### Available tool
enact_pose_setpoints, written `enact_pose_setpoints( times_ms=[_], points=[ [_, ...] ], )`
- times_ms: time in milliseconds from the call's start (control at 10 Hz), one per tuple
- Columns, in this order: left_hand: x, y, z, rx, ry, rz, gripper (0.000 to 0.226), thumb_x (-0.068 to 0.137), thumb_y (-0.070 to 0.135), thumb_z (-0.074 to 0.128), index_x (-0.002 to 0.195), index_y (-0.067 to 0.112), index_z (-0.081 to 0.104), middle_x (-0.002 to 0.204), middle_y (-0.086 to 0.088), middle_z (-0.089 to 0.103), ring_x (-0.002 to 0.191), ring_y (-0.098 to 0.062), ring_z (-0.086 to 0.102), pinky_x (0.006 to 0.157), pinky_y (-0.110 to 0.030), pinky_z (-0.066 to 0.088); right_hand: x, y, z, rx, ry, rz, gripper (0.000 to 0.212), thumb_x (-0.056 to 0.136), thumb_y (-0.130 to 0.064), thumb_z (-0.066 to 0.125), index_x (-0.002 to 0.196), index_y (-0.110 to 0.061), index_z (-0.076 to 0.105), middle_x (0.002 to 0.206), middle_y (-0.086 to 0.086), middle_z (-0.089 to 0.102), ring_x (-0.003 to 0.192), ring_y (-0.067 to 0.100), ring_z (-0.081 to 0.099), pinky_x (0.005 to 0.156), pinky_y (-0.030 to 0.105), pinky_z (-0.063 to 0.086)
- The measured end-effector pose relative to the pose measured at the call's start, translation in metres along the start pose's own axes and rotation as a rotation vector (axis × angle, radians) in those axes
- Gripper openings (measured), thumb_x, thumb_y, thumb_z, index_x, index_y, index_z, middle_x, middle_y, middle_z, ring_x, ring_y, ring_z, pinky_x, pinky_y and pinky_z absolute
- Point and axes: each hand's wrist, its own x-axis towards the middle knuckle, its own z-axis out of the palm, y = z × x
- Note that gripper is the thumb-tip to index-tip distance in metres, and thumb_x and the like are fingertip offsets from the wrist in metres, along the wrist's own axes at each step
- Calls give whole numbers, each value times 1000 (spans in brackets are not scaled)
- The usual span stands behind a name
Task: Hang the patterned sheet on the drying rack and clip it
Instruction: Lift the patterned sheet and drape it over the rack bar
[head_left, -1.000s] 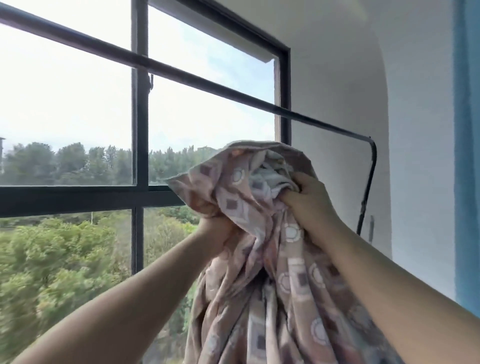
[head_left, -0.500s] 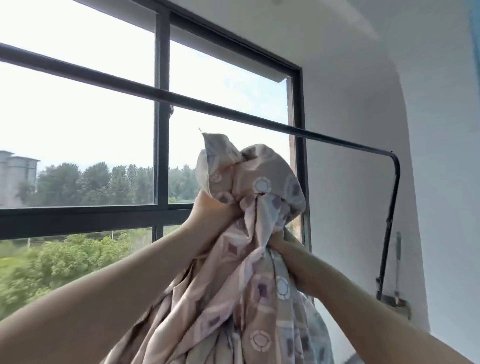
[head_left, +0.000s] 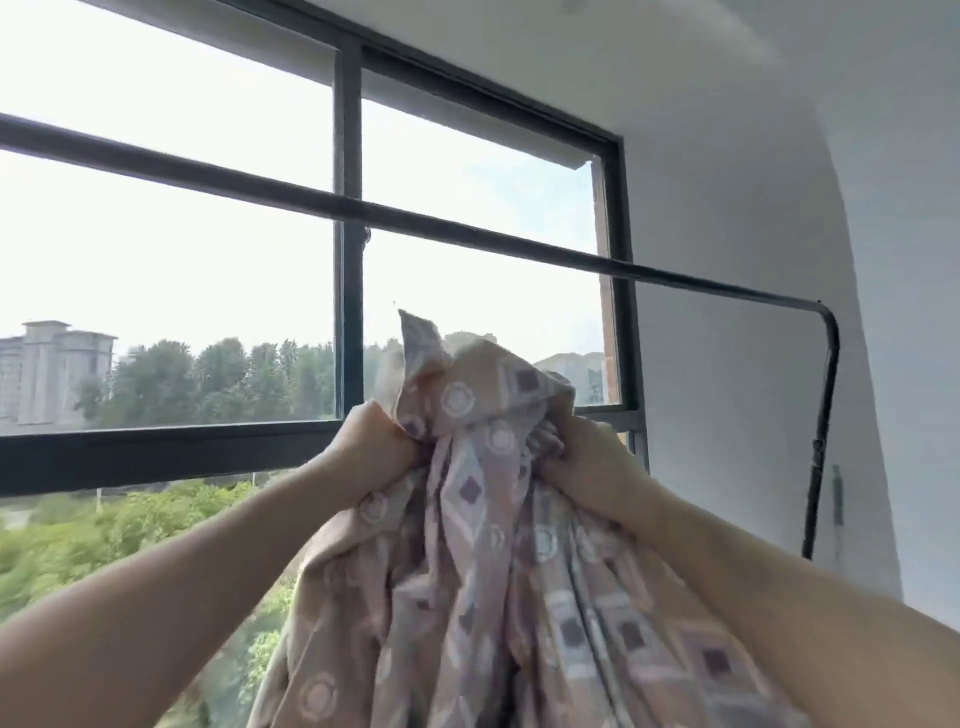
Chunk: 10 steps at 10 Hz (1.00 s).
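The patterned sheet (head_left: 483, 561), pinkish-tan with circles and purple squares, is bunched up in front of me and hangs down out of view. My left hand (head_left: 371, 447) grips its upper left folds. My right hand (head_left: 582, 462) grips the bunch on the right, fingers curled into the cloth. A corner of the sheet pokes up between the two hands. The black bar of the drying rack (head_left: 467, 228) runs across above the sheet, sloping down to the right, and bends into an upright post (head_left: 823, 441). The sheet is below the bar and does not touch it. No clip is in view.
A large black-framed window (head_left: 347, 260) stands behind the rack, with trees and buildings outside. A white wall (head_left: 737, 364) fills the right side, close to the rack's post. A small fitting hangs on the wall beside the post.
My view has tilted up, so the rack bar sits higher above the sheet. My right hand has risen level with my left hand, and both hold the bunch side by side.
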Motion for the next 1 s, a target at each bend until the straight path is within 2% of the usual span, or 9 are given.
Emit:
enact_pose_setpoints(
  times_ms=[200, 300, 400, 500, 600, 700, 800, 900, 1000],
  points=[
    [24, -59, 8, 35, -151, -75, 15, 79, 33, 71, 75, 22, 62, 89, -2, 67, 93, -18, 68, 72, -32, 57, -46, 3, -19, -246, 540, -315, 30, 80, -20, 52, 107, -9, 58, 105, 10, 66, 88, 27, 64, 61, 26, 47],
    [-28, -39, 33, 242, -326, 127, 18, 78, 15, 67, 67, 19, 53, 71, 4, 48, 79, -16, 55, 65, -14, 45, -54, 26, 11, -208, -219, -35, 31, 86, -18, 52, 117, -12, 54, 117, 13, 61, 108, 32, 58, 85, 39, 48],
    [-8, -18, 26, -75, -97, 137, 33, 77, 14, 66, 55, 21, 42, 44, 11, 45, 43, -8, 46, 38, -16, 35, -34, 33, -15, -75, 50, -57, 34, 82, -13, 55, 116, -15, 58, 111, 9, 66, 103, 29, 61, 83, 39, 49],
    [-4, -7, 38, -181, 21, 167, 28, 79, 6, 66, 63, 13, 45, 49, 5, 51, 46, -11, 51, 42, -17, 41, -32, 36, -21, 151, 417, 50, 37, 83, -11, 58, 118, -18, 53, 108, 0, 62, 100, 21, 58, 78, 33, 45],
    [-13, -23, 56, 296, -390, 101, 34, 78, 36, 55, 83, 2, 62, 83, -8, 59, 76, -19, 55, 59, -17, 38, -39, 50, 3, -188, -133, 157, 35, 87, -17, 55, 121, -11, 51, 120, 12, 59, 111, 29, 55, 80, 30, 41],
    [5, -17, 43, 249, -285, 162, 31, 74, 31, 67, 95, 8, 68, 89, -4, 64, 86, -20, 58, 73, -26, 44, -34, 58, -5, -187, -107, 58, 30, 87, -25, 54, 116, -15, 58, 117, 8, 64, 108, 28, 57, 75, 25, 39],
    [13, -17, 44, -157, -254, 68, 30, 59, 26, 71, 86, 12, 68, 87, -6, 70, 84, -21, 65, 79, -35, 54, -23, 52, -10, 121, 86, 104, 31, 84, -18, 60, 115, -18, 58, 108, 3, 67, 101, 26, 60, 72, 22, 38],
    [13, -24, 48, -102, -396, -36, 31, 49, 22, 79, 78, 17, 71, 83, -3, 71, 81, -19, 66, 78, -31, 55, -21, 53, -17, 334, -200, 200, 24, 79, -5, 64, 98, -19, 63, 90, 0, 67, 83, 20, 64, 72, 31, 52],
    [15, -19, 50, -181, -334, -30, 16, 69, -3, 70, 81, 7, 69, 73, 1, 67, 68, -12, 61, 64, -18, 51, -12, 49, -36, 829, -240, 315, 22, 82, 5, 59, 94, -10, 49, 55, 0, 55, 38, 7, 46, 34, 21, 36]
  ],
)
